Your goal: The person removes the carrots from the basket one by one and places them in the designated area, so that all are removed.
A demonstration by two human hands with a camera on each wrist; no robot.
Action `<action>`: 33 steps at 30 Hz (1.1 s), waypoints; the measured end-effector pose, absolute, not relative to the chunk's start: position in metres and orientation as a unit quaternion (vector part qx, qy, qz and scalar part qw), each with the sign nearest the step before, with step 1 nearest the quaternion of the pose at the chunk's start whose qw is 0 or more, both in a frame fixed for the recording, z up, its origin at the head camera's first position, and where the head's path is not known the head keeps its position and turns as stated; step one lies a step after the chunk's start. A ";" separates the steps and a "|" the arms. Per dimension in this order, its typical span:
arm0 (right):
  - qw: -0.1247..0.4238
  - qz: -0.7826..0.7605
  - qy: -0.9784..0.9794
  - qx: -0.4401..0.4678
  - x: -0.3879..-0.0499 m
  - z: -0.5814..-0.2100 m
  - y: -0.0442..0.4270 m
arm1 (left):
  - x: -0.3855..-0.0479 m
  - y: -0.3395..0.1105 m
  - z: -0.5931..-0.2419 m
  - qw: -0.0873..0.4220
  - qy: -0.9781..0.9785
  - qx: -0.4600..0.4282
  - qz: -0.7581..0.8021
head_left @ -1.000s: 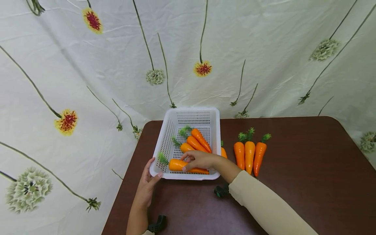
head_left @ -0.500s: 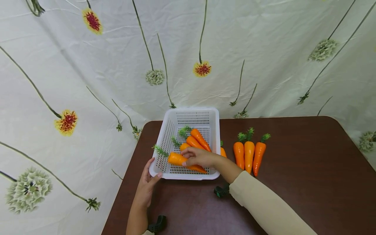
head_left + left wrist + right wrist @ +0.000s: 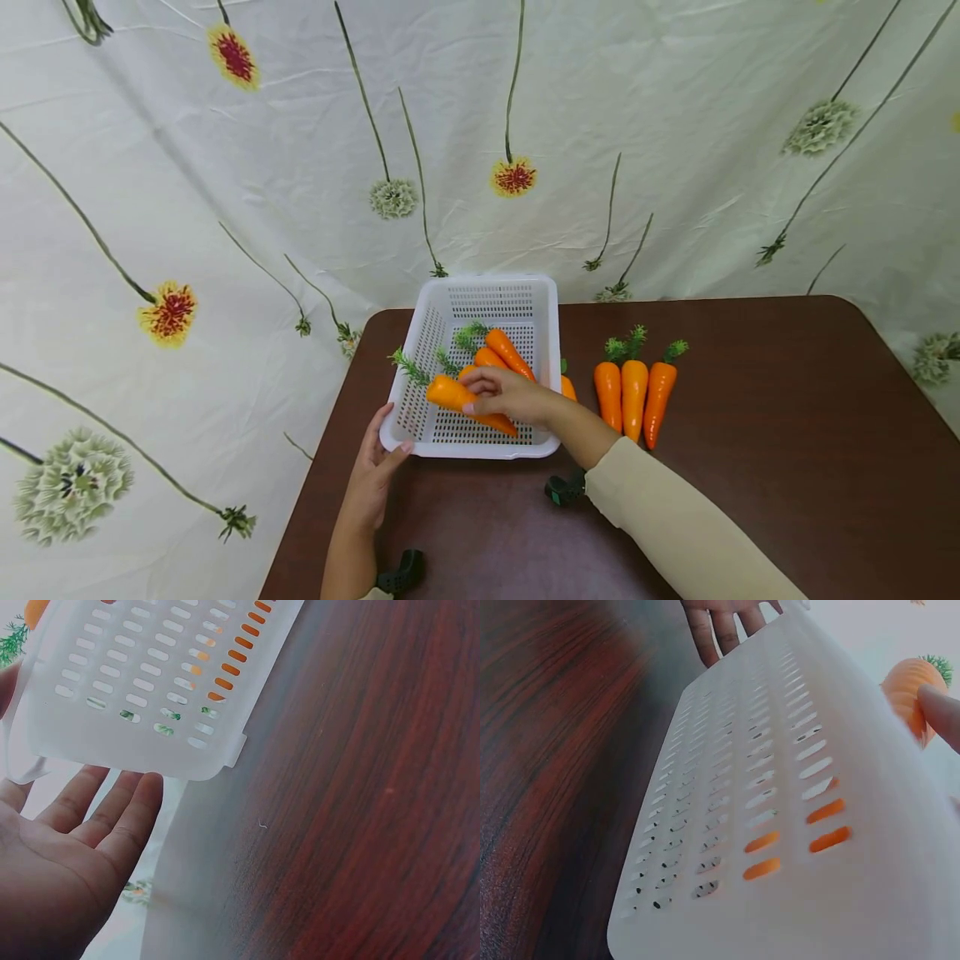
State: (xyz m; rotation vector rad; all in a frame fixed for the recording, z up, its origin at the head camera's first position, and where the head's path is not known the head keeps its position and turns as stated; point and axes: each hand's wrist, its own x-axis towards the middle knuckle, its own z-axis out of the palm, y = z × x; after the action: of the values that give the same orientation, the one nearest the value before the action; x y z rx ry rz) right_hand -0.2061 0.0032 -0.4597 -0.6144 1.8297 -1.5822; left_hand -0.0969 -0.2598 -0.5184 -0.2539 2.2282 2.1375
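Observation:
My right hand pinches an orange carrot by its middle, inside the white plastic basket. The carrot's green top points up and left, near the left rim, and its tip points down to the right. Behind it several carrots lie in the basket, partly hidden by my right hand. My left hand holds the basket's near left corner. Its thumb is on the rim, and in the left wrist view its fingers reach along the outside of the wall.
Three carrots lie side by side on the dark wood table, right of the basket. Another carrot by the basket's right wall is mostly hidden. A flowered cloth hangs behind the table.
The carrot in my right hand has risen a little from the basket's front part and tilted, its leafy end going up and back. My left hand has stayed at the corner.

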 end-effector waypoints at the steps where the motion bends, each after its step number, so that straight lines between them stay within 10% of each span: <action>1: 0.315 -0.604 0.694 -0.232 -0.206 -0.459 0.003 | -0.097 -0.260 -0.519 0.021 0.718 -0.081 0.691; 33: 0.236 -0.692 0.655 -0.192 -0.188 -0.431 0.038 | -0.095 -0.260 -0.518 0.013 0.708 -0.059 0.704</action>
State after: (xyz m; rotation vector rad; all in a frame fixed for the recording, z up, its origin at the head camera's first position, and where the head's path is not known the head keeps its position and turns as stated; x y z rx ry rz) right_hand -0.1883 0.0383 -0.4306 -0.5256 1.7963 -1.8983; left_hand -0.0953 -0.2599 -0.5182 -0.1835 2.2045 2.1940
